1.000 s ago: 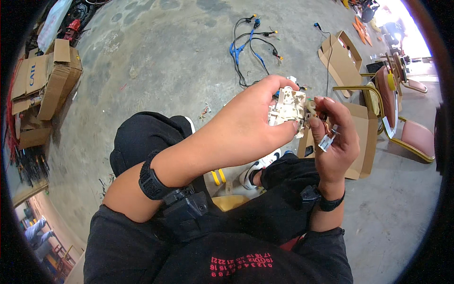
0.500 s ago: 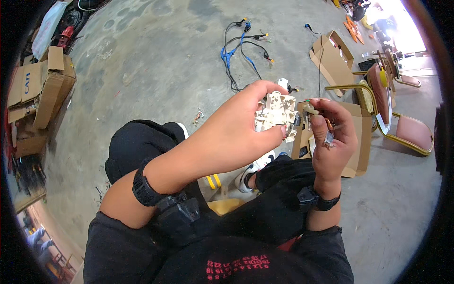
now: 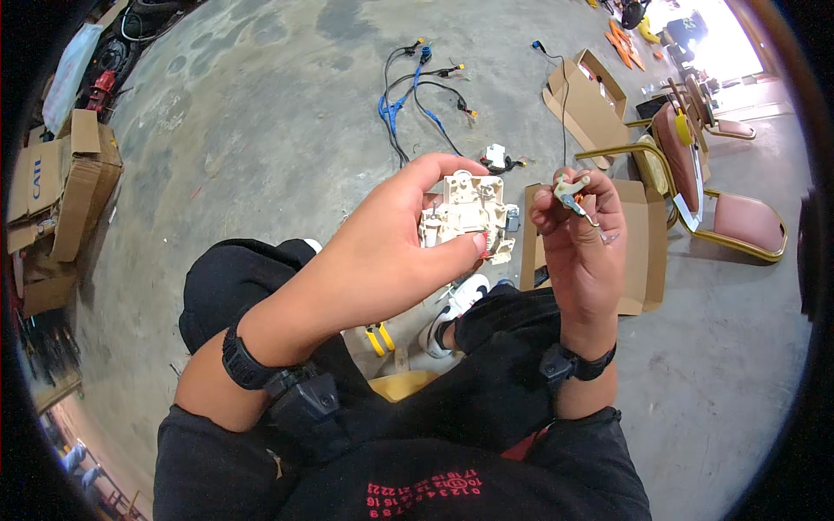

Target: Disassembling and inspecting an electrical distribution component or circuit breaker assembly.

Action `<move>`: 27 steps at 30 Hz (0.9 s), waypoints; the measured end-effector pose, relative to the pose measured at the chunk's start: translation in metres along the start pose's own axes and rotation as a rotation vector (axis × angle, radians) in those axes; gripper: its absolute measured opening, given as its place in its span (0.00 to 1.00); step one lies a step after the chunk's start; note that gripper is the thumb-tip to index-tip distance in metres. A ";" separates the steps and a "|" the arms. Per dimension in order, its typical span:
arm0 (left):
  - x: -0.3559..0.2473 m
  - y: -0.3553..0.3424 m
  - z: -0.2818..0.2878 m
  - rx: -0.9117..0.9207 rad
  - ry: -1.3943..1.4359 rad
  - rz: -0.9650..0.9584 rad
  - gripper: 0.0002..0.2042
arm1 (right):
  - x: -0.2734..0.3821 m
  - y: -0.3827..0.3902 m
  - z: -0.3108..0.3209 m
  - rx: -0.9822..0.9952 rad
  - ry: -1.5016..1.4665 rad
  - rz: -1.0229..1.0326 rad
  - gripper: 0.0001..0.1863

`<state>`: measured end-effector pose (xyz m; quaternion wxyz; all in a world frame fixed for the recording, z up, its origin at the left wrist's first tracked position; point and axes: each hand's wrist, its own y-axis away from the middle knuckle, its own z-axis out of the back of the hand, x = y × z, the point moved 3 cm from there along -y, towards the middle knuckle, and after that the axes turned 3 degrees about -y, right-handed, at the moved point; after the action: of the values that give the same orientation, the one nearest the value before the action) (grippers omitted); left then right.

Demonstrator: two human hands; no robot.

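Note:
My left hand (image 3: 395,221) is closed around the edge of a cream moulded plastic housing (image 3: 466,207), thumb across its lower part. Its open side faces up, showing ribs, small compartments and a few metal parts. A grey metal piece sticks out at its right edge. To the right and apart from it, my right hand (image 3: 586,247) pinches a small lever mechanism (image 3: 569,189) between thumb and fingers. The mechanism has a pale plastic arm and thin metal pieces; the fingers partly cover it.
Ahead on the concrete floor lie a black and blue cable harness (image 3: 395,108) and a white connector block (image 3: 496,157). Flattened cardboard (image 3: 641,269) and pink chairs (image 3: 749,223) are at right. Yellow-handled pliers (image 3: 379,339) lie between my legs. A cardboard box (image 3: 87,187) stands at left.
My right hand has drawn away from the housing and turned, bringing the lever mechanism up into view. The housing is still in my left hand. The whole view has shifted slightly.

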<state>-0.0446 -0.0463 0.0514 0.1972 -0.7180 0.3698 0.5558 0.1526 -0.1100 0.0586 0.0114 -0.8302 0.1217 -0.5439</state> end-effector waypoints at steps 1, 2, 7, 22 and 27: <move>0.000 0.000 0.000 -0.004 0.012 -0.012 0.25 | 0.001 0.000 -0.001 0.016 0.025 0.004 0.16; 0.000 0.000 0.000 -0.006 0.009 -0.009 0.25 | 0.001 0.001 -0.001 0.016 0.020 0.003 0.16; 0.000 0.000 0.000 -0.018 -0.018 -0.008 0.25 | 0.007 0.006 -0.004 0.022 0.383 0.142 0.10; 0.007 -0.003 0.000 -0.133 -0.166 -0.119 0.25 | 0.003 0.011 -0.025 0.006 0.944 0.416 0.12; 0.010 -0.004 -0.001 -0.139 -0.209 -0.142 0.26 | -0.002 0.011 -0.029 0.010 1.008 0.449 0.12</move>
<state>-0.0401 -0.0479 0.0421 0.2233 -0.6924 0.2563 0.6364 0.1234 -0.1171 0.0665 0.0712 -0.4207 0.2836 -0.8588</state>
